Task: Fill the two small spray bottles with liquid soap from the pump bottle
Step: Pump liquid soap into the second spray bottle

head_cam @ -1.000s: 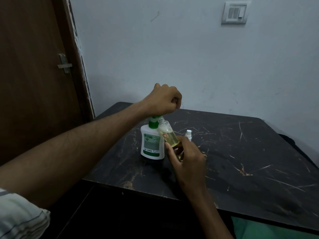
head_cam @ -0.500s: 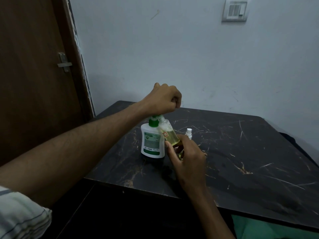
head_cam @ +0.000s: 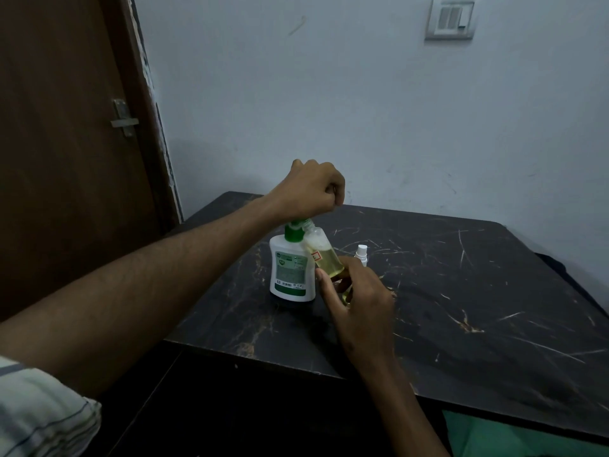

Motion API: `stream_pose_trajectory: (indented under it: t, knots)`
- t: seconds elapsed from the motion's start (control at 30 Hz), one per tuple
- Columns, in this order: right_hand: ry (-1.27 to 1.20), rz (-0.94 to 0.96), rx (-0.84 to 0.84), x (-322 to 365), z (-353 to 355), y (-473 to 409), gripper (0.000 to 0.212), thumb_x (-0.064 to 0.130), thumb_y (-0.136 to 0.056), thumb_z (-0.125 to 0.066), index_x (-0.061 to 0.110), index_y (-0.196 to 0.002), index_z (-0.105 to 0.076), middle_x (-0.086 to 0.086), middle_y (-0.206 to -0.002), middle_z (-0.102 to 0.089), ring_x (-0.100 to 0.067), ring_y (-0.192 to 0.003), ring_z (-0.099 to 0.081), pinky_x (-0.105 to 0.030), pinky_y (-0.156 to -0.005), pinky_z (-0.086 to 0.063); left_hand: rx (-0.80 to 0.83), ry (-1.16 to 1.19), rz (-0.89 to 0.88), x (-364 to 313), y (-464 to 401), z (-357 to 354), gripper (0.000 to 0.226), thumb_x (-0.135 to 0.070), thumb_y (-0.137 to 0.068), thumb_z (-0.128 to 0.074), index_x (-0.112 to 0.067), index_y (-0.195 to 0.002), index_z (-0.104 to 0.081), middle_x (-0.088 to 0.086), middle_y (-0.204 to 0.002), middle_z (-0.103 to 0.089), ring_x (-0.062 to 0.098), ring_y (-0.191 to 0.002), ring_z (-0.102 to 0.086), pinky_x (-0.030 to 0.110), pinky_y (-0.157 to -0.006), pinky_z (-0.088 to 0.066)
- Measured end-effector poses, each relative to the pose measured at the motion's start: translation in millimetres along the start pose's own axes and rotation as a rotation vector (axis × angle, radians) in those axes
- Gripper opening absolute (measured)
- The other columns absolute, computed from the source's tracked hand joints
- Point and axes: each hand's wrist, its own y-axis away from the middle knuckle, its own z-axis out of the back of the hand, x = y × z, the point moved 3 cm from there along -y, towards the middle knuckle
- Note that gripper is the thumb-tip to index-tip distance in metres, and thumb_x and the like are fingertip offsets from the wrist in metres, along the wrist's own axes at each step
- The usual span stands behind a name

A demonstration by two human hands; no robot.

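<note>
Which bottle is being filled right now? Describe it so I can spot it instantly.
On the black marble table, find the white pump bottle with the green top. Leaning against its right side is a small clear spray bottle, held by the right hand. It alone is tilted, capless and shows yellow liquid; the other small bottle stands white-capped behind.

Pump bottle point(head_cam: 291, 273): white opaque plastic, paper label. Touching it, spray bottle point(head_cam: 324, 255): clear glossy plastic. Under both, table point(head_cam: 461, 291): dark polished marble-look, scratched.
</note>
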Motion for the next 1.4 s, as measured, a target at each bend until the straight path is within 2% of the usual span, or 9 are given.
stream_pose_trajectory:
  t: [0.3, 0.53, 0.83, 0.93, 1.2, 1.4]
  knots:
    - [0.014, -0.004, -0.003, -0.7, -0.1, 0.4, 0.031, 0.044, -0.096, -0.063, 0.018, -0.112, -0.066, 0.005, -0.092, -0.066, -0.005, -0.075, -0.058, -0.017, -0.064, -0.050, 0.000, -0.023, -0.012, 0.5, -3.9, 1.1, 0.032, -0.007, -0.073, -0.051, -0.023, -0.079, -0.079, -0.020, -0.067, -0.068, 0.004, -0.071, -0.067, 0.052, -0.102, -0.049]
    - [-0.002, -0.012, 0.013, -2.8, -1.2, 0.6, 0.032, 0.049, -0.098, -0.059, 0.022, -0.116, -0.063, 0.005, -0.096, -0.066, -0.005, -0.078, -0.061, -0.031, -0.064, -0.057, 0.009, -0.005, 0.008, 2.5, -3.2, 0.8, 0.032, -0.006, -0.074, -0.053, -0.023, -0.080, -0.079, -0.013, -0.070, -0.074, 0.004, -0.071, -0.068, 0.053, -0.101, -0.050]
    - [0.000, -0.007, 0.003, -1.0, -0.7, 0.2, 0.029, 0.044, -0.097, -0.063, 0.019, -0.113, -0.065, 0.005, -0.093, -0.066, -0.004, -0.076, -0.059, -0.025, -0.064, -0.055, 0.042, -0.006, 0.015, 2.8, -3.3, -2.7, 0.031, -0.009, -0.073, -0.052, -0.023, -0.081, -0.079, -0.017, -0.071, -0.073, 0.004, -0.074, -0.069, 0.053, -0.098, -0.052]
    - [0.003, 0.006, -0.003, 0.3, -0.1, 0.2, 0.030, 0.043, -0.097, -0.063, 0.018, -0.113, -0.066, 0.004, -0.094, -0.067, -0.004, -0.076, -0.060, -0.024, -0.063, -0.056, 0.038, -0.020, 0.014, 2.3, -3.3, -0.5, 0.031, -0.006, -0.076, -0.054, -0.023, -0.081, -0.079, -0.014, -0.072, -0.074, 0.004, -0.072, -0.067, 0.052, -0.101, -0.050]
    - [0.001, 0.002, -0.004, -2.0, -0.9, 1.0, 0.030, 0.045, -0.098, -0.062, 0.021, -0.115, -0.064, 0.007, -0.094, -0.065, -0.005, -0.078, -0.060, -0.030, -0.064, -0.057, 0.042, -0.008, 0.014, 0.0, -2.7, -1.2, 0.030, -0.006, -0.077, -0.055, -0.023, -0.082, -0.079, -0.018, -0.071, -0.072, 0.003, -0.076, -0.069, 0.052, -0.102, -0.049]
    - [-0.004, 0.005, -0.005, -0.3, 0.3, 1.1, 0.029, 0.042, -0.097, -0.065, 0.020, -0.115, -0.065, 0.006, -0.095, -0.066, -0.004, -0.078, -0.060, -0.027, -0.065, -0.057, 0.028, -0.021, 0.025, 0.4, -2.0, 3.4, 0.030, -0.006, -0.076, -0.055, -0.024, -0.081, -0.078, -0.015, -0.071, -0.074, 0.001, -0.072, -0.065, 0.053, -0.105, -0.045]
